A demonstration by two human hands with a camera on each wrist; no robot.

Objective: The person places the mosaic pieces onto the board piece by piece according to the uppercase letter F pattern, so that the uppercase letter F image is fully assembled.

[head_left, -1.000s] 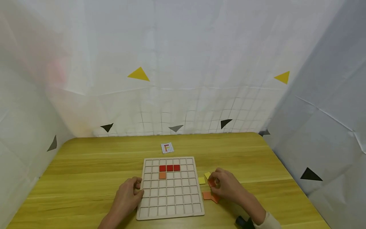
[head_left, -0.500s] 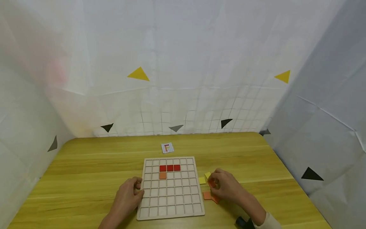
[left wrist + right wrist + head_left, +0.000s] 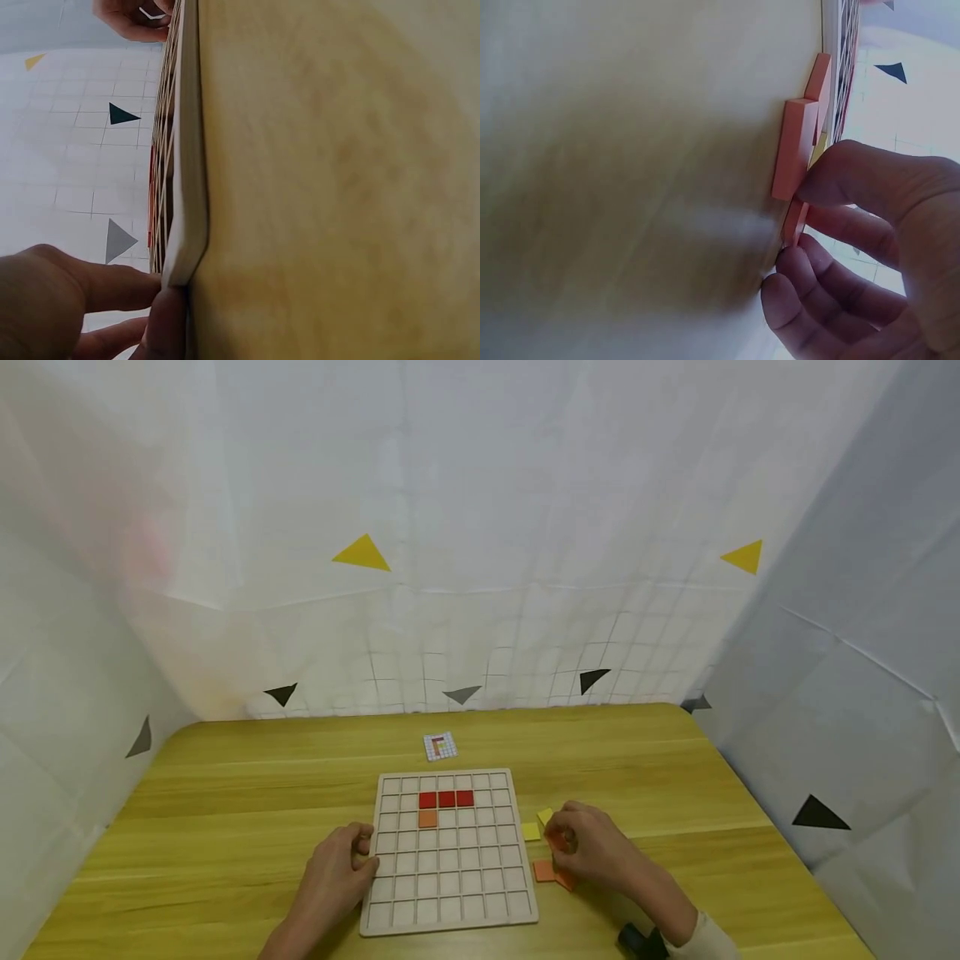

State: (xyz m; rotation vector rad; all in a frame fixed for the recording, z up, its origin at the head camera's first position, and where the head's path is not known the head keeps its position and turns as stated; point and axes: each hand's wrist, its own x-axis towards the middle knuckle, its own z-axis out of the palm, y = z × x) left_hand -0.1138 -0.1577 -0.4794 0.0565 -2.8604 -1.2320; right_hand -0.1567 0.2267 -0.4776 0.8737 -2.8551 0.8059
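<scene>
Right hand (image 3: 596,846), nearer, seemingly pinches an orange square tile (image 3: 795,223) just right of the pale gridded wooden board (image 3: 448,862) the left hand (image 3: 337,864) holds.

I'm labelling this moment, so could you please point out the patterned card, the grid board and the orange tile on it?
Patterned card (image 3: 440,747): head view, its printed face.
Grid board (image 3: 448,862): head view, a bare cell.
Orange tile (image 3: 427,819): head view, its top face.

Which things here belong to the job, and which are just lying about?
Belonging to the job:
pale wooden grid board
three red square tiles set in it
orange square tiles
yellow square tiles
small white printed grid card, probably the pattern

Apparently just background:
yellow triangles
black triangles
grey triangles
white sheet backdrop
</scene>
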